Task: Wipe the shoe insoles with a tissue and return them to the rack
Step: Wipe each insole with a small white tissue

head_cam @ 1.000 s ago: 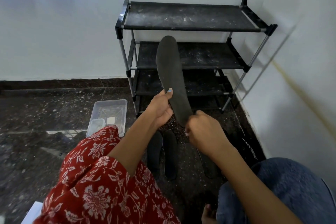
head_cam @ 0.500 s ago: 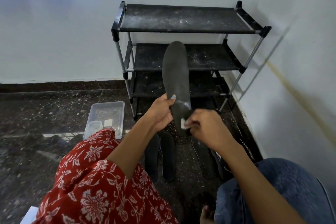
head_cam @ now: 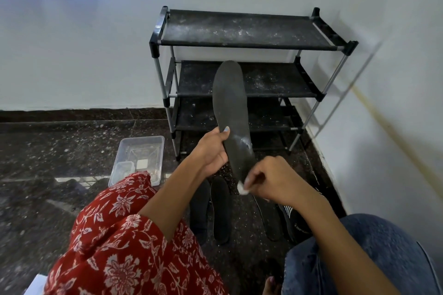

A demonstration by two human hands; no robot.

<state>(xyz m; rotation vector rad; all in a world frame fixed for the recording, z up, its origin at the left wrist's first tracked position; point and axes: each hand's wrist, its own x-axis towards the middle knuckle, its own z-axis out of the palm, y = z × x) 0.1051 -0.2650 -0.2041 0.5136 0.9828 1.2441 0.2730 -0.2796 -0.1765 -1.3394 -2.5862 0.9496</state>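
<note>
My left hand (head_cam: pixel 212 149) grips a long dark insole (head_cam: pixel 230 108) by its left edge, holding it upright in front of the rack (head_cam: pixel 242 31). A whitish smear shows near the insole's lower part. My right hand (head_cam: pixel 271 178) pinches a small white tissue wad (head_cam: pixel 242 189) at the insole's bottom end. The black three-tier rack stands in the corner, its dusty shelves bare. Two dark insoles (head_cam: pixel 220 211) lie side by side on the floor below my hands, and more insoles (head_cam: pixel 269 219) lie to their right, partly hidden by my right arm.
A clear plastic tray (head_cam: pixel 141 148) with a smaller container inside sits on the dark speckled floor left of the rack. White walls meet behind and to the right of the rack. My knees, in red floral cloth and blue denim, fill the foreground.
My right hand with the tissue has slid down to the insole's bottom end. The insole has tilted slightly and a whitish smear now shows on its lower part.
</note>
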